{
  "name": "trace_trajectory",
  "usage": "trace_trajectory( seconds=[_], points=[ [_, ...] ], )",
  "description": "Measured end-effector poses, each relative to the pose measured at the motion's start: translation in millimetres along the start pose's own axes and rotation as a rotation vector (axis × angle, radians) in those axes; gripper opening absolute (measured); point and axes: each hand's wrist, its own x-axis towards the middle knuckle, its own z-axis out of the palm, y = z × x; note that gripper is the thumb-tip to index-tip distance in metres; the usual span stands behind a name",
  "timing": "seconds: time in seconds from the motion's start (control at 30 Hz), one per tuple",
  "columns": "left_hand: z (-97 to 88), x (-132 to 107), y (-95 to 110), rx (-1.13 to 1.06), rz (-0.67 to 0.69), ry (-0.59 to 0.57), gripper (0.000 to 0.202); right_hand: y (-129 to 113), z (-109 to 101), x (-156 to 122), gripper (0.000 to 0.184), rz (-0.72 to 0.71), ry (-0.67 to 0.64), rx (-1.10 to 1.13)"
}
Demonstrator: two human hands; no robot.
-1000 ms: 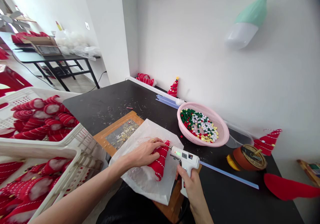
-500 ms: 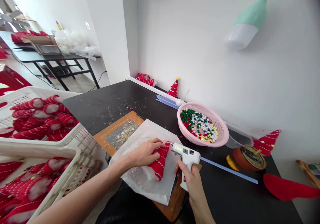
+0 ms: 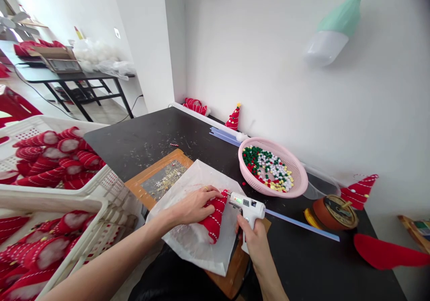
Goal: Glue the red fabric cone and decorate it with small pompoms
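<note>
Partly under the left hand (image 3: 195, 204) lies a cone (image 3: 217, 216) — red.

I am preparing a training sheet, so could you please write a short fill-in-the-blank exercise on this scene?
1. The right hand holds a glue gun whose body is ____.
2. The cone under the left hand is mainly ____.
3. The basket that holds the pompoms is ____ in colour.
Missing words: white; red; pink.
</note>
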Motion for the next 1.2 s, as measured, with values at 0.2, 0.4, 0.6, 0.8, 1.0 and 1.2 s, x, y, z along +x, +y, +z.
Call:
trace_trajectory(
  seconds=[0.2, 0.4, 0.6, 0.8, 1.0, 1.2],
  points=[
    [2.3, 0.2, -2.9, 0.003, 0.001, 0.011, 0.052, 5.3, -3.6, 1.4, 0.044, -0.036, 0.028, -0.065],
    [1.7, -2.4, -0.6, 0.014, -0.038, 0.020, 0.049, 3.8, -7.6, 0.1, 0.042, -0.047, 0.033, -0.042],
    [0.5, -11.3, 0.9, -0.145, -0.155, 0.107, 0.040, -4.6, -10.4, -7.6, 0.039, -0.049, 0.072, 0.125],
    [-6.8, -40.4, -19.1, -0.319, -0.213, 0.163, 0.050, -6.1, -18.2, -15.2, 0.037, -0.076, 0.061, 0.205],
    [-1.6, -66.7, -20.6, -0.025, -0.171, 0.048, 0.064, -4.7, -22.5, -17.5, 0.039, -0.107, 0.027, 0.276],
    [17.3, -53.7, -17.8, 0.030, -0.156, 0.202, 0.034, -8.0, -22.9, -22.2, 0.041, -0.109, 0.027, 0.285]
  ],
)
